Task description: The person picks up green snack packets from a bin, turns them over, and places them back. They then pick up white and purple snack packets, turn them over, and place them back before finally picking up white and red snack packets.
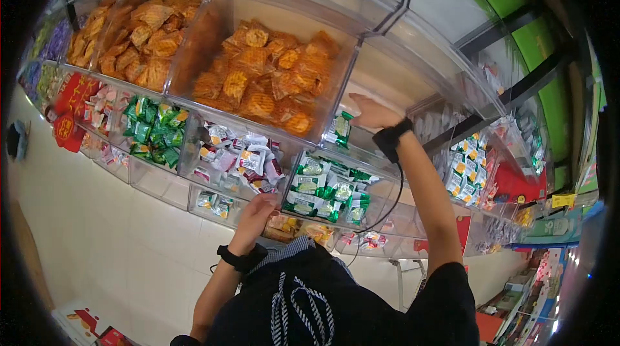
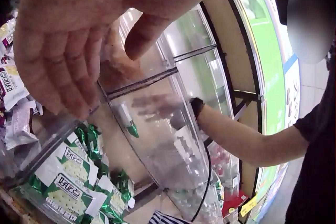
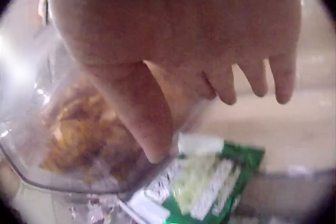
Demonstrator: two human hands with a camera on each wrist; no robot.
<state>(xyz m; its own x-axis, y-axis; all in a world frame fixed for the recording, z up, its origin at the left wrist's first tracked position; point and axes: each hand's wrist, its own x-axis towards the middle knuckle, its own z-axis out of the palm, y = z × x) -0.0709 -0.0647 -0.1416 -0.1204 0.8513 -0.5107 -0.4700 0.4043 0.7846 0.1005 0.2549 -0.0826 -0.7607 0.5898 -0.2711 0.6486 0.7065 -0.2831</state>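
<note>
My right hand (image 1: 374, 112) reaches into an upper clear bin with its fingers straight, and holds nothing. Just below its thumb in the right wrist view lies a single green-and-white snack packet (image 3: 210, 182), near the bin's front corner. My left hand (image 1: 257, 214) is at the front of the lower bins, fingers loosely bent and nothing in them. In the left wrist view its fingertips (image 2: 79, 109) overlap the divider between two lower bins. One of these bins has purple-and-white packets (image 1: 250, 162), the other several green-and-white packets (image 1: 329, 188).
Left of my right hand, an upper bin holds orange snack packets (image 1: 261, 74). Dark green packets (image 1: 155, 127) fill a lower bin farther left. A black bracket (image 1: 516, 91) crosses the right-hand bins. A black cable (image 1: 395, 199) hangs from my right wrist. Another person's sleeve is absent.
</note>
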